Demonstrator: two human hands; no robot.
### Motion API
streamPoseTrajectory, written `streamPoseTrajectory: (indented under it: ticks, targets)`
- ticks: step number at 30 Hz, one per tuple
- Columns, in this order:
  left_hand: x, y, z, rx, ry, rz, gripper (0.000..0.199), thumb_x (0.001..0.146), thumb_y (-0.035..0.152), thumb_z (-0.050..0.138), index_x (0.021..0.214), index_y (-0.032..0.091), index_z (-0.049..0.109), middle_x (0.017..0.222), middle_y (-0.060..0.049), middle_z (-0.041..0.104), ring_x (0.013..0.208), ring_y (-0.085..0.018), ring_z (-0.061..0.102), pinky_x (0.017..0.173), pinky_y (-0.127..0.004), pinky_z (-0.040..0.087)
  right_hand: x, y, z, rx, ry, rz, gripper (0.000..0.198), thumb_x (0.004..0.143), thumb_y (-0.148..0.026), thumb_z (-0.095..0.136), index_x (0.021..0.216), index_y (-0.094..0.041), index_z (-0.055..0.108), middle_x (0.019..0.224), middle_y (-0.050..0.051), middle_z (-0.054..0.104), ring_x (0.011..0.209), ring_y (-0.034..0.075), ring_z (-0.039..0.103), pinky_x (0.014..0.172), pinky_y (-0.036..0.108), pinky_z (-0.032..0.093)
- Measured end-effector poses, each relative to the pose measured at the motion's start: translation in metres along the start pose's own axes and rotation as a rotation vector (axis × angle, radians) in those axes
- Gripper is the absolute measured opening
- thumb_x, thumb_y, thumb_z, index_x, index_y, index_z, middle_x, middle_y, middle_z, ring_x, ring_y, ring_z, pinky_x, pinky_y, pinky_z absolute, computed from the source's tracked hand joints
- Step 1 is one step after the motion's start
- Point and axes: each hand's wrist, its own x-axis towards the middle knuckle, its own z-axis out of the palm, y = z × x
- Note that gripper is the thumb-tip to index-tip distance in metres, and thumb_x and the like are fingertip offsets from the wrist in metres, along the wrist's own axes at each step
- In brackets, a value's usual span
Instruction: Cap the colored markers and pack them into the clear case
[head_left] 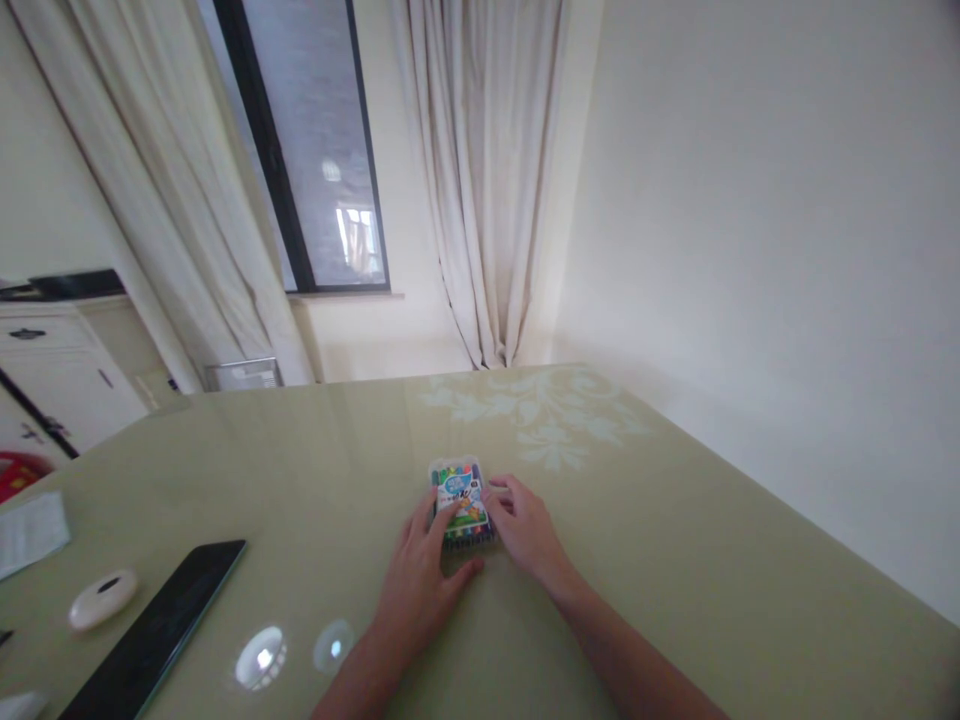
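A small clear plastic case of crayons (462, 507) lies on the glossy green table in front of me. Through its lid show colourful sticks and a printed label with blue, white and green on it. My left hand (426, 572) is against the left side of the case, its fingers bent over that edge and one fingertip on the label. Its thumb stands apart, close to the front edge. My right hand (523, 522) grips the right edge with bent fingers and thumb. The fingertips on the far side are partly hidden.
To my left lie a dark tablet (161, 625), a white oval object (103, 598) and a pale sheet (31, 535). The green table (315, 470) meets a white wall (787, 300) on the right. Behind it hang curtains (495, 180) beside a window.
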Motion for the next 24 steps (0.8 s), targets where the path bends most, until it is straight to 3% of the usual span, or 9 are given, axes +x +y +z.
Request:
streamPoseTrajectory:
  ticks: [4,8,12,17,24]
  targets:
    - [0.003,-0.004,-0.005,0.007,0.052,-0.022,0.069,0.074,0.037,0.082,0.136,0.024,0.057,0.154,-0.012,0.049,0.145,-0.037,0.041,0.118,-0.057,0.038,-0.004,0.006,0.014,0.261,-0.085,0.071,0.039,0.087,-0.051,0.066,0.11,-0.019,0.064,0.096,0.011,0.078,0.086,0.028,0.077,0.076,0.04,0.063]
    - [0.006,0.0,-0.017,-0.052,0.088,-0.004,0.052,0.081,0.038,0.075,0.131,0.03,0.064,0.149,-0.008,0.056,0.143,-0.037,0.044,0.117,-0.059,0.039,-0.005,0.005,0.016,0.341,-0.096,0.018,0.042,0.087,-0.054,0.068,0.11,-0.019,0.067,0.098,0.011,0.077,0.091,0.026,0.075,0.081,0.04,0.062]
    - [0.009,0.014,-0.032,-0.316,0.079,-0.044,0.044,0.095,0.044,0.059,0.135,0.027,0.062,0.144,-0.01,0.061,0.134,-0.031,0.055,0.113,-0.053,0.045,-0.01,-0.006,0.005,0.132,-0.032,-0.236,0.036,0.096,-0.045,0.064,0.124,-0.024,0.068,0.112,0.01,0.071,0.09,0.021,0.07,0.075,0.034,0.061]
    - [0.008,0.025,-0.041,-0.583,0.037,-0.1,0.043,0.102,0.048,0.048,0.136,0.024,0.061,0.136,-0.009,0.067,0.122,-0.027,0.064,0.106,-0.043,0.051,-0.014,-0.006,-0.005,-0.126,-0.045,-0.647,0.033,0.1,-0.031,0.063,0.133,-0.032,0.068,0.131,0.01,0.061,0.113,0.023,0.063,0.096,0.039,0.056]
    - [0.006,0.028,-0.036,-0.602,0.021,-0.049,0.042,0.102,0.046,0.049,0.136,0.025,0.062,0.137,-0.009,0.067,0.123,-0.026,0.063,0.107,-0.042,0.05,-0.011,-0.007,-0.013,-0.288,0.003,-0.897,0.034,0.102,-0.025,0.061,0.135,-0.033,0.067,0.123,0.007,0.072,0.113,0.023,0.063,0.1,0.043,0.053]
